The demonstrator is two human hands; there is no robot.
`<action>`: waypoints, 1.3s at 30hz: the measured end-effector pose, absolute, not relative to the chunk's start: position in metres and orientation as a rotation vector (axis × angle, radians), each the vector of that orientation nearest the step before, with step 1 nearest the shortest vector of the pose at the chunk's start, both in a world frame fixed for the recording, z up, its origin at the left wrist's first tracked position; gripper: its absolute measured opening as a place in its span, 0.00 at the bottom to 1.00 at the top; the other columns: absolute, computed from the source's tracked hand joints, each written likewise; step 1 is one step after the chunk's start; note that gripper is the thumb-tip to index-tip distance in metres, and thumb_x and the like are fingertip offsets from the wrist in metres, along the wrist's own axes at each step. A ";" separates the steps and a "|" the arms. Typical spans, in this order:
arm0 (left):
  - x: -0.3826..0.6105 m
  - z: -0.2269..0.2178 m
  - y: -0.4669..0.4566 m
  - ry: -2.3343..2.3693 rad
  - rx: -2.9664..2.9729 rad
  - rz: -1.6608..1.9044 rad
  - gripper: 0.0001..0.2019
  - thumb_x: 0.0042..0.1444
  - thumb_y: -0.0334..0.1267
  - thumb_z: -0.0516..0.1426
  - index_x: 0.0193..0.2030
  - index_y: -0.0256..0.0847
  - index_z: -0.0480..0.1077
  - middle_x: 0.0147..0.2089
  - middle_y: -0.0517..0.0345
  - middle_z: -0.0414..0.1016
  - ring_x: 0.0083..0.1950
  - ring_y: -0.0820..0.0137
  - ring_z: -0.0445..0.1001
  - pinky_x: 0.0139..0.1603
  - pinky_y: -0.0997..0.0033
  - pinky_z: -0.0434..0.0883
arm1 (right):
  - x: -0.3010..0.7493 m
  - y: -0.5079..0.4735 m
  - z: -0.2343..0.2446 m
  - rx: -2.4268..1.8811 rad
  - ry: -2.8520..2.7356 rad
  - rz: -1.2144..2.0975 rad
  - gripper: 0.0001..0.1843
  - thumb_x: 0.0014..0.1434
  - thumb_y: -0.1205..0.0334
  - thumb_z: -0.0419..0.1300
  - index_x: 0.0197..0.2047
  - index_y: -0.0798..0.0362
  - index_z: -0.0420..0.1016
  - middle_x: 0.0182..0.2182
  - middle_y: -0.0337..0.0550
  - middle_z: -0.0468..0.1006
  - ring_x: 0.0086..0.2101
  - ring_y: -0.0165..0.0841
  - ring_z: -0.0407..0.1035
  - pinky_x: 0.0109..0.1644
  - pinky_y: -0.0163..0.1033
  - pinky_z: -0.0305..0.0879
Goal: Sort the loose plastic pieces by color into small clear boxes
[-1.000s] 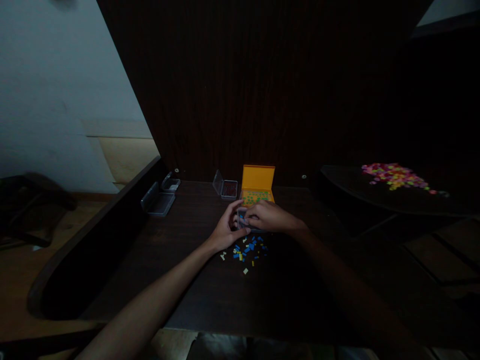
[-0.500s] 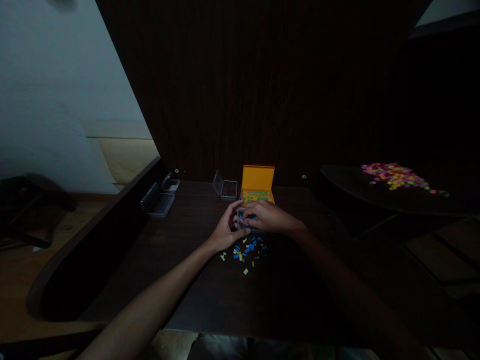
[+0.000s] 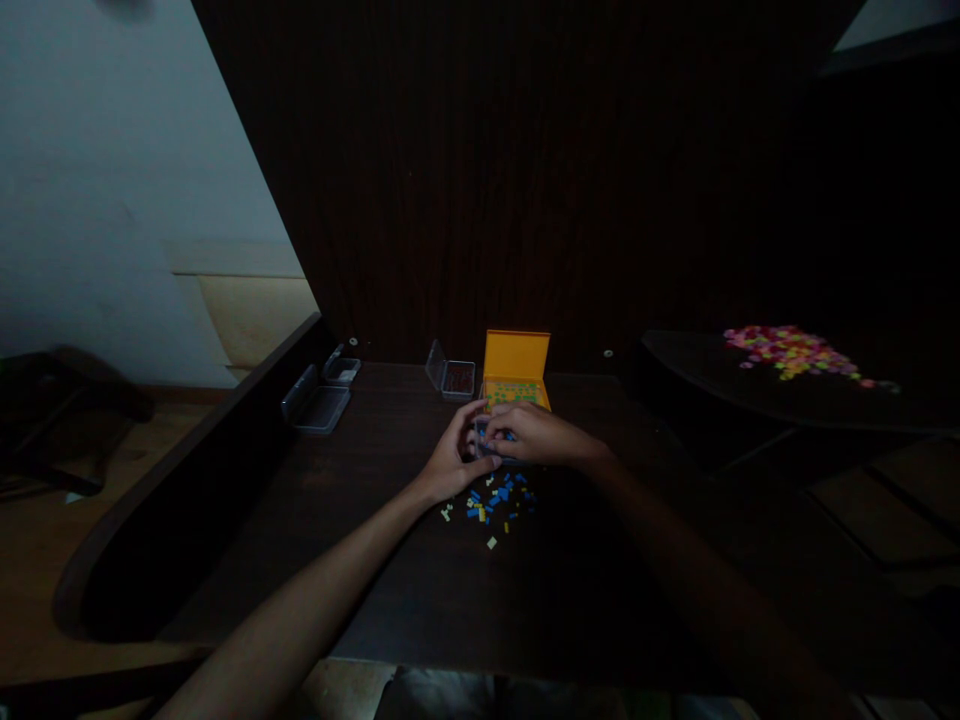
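Observation:
Both hands meet over a small clear plastic box point(image 3: 480, 445) on the dark table point(image 3: 420, 580). My left hand point(image 3: 452, 458) curls round the box's left side. My right hand point(image 3: 536, 434) lies over its top and right side, fingers bent, with blue pieces showing under the fingertips. A scatter of tiny blue, yellow and white bricks point(image 3: 491, 500) lies just in front of the hands. Right behind them stands an open orange box point(image 3: 515, 368) with green pieces inside.
A clear open case point(image 3: 451, 376) with dark red contents sits left of the orange box. Two more clear cases point(image 3: 319, 400) lie along the table's raised left edge. A heap of pink and yellow pieces point(image 3: 791, 352) lies on a separate dark surface at right.
My right hand's fingers have shifted slightly on the clear box, drawing a little left. The left hand and the scattered bricks stay where they were.

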State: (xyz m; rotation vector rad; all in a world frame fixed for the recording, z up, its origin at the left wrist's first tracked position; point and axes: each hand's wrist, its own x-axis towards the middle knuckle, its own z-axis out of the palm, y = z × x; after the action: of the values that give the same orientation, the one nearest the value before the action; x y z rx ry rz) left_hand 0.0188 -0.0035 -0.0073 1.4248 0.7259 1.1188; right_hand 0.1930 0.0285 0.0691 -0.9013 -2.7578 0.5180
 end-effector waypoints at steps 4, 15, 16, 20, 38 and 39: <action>0.018 -0.011 -0.002 0.733 1.433 1.113 0.40 0.46 0.38 0.68 0.64 0.45 0.54 0.60 0.47 0.64 0.48 0.65 0.72 0.48 0.65 0.70 | 0.192 0.030 0.067 -0.915 -2.769 0.537 0.08 0.60 0.68 0.57 0.35 0.56 0.79 0.39 0.46 0.77 0.37 0.32 0.69 0.41 0.35 0.62; 0.017 -0.011 -0.001 0.748 1.425 1.126 0.41 0.46 0.39 0.68 0.64 0.46 0.54 0.57 0.49 0.66 0.46 0.67 0.72 0.48 0.66 0.70 | 0.195 0.026 0.075 -0.993 -2.749 0.411 0.10 0.62 0.64 0.56 0.39 0.54 0.79 0.35 0.44 0.76 0.33 0.31 0.67 0.37 0.34 0.58; 0.017 -0.012 0.000 0.757 1.426 1.132 0.40 0.46 0.38 0.68 0.64 0.46 0.54 0.56 0.49 0.67 0.45 0.68 0.72 0.47 0.66 0.70 | 0.196 0.025 0.079 -1.000 -2.754 0.425 0.09 0.61 0.64 0.57 0.38 0.55 0.79 0.33 0.43 0.76 0.31 0.30 0.66 0.35 0.33 0.56; 0.016 -0.014 0.003 0.804 1.417 1.172 0.40 0.45 0.38 0.68 0.64 0.47 0.55 0.56 0.51 0.66 0.41 0.73 0.71 0.45 0.69 0.69 | 0.202 0.019 0.095 -0.973 -2.799 0.508 0.07 0.57 0.67 0.60 0.35 0.54 0.80 0.26 0.38 0.74 0.27 0.27 0.64 0.32 0.32 0.53; 0.010 -0.010 0.009 0.858 1.348 1.206 0.38 0.44 0.35 0.67 0.61 0.48 0.56 0.57 0.51 0.64 0.40 0.76 0.70 0.42 0.72 0.69 | 0.183 0.009 0.072 -1.069 -3.250 0.494 0.14 0.47 0.63 0.69 0.40 0.48 0.80 0.35 0.41 0.80 0.38 0.35 0.71 0.32 0.34 0.54; 0.011 -0.010 0.009 0.855 1.349 1.207 0.38 0.44 0.35 0.67 0.61 0.48 0.56 0.57 0.51 0.64 0.40 0.76 0.70 0.42 0.72 0.69 | 0.183 0.009 0.072 -1.069 -3.250 0.494 0.14 0.47 0.64 0.69 0.40 0.48 0.80 0.35 0.41 0.80 0.38 0.35 0.71 0.32 0.33 0.54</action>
State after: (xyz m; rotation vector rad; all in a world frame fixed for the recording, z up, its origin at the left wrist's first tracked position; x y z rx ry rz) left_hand 0.0106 0.0091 -0.0101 1.3486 0.8555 1.2075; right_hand 0.1826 0.0094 0.0716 -1.0695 -3.2503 0.4941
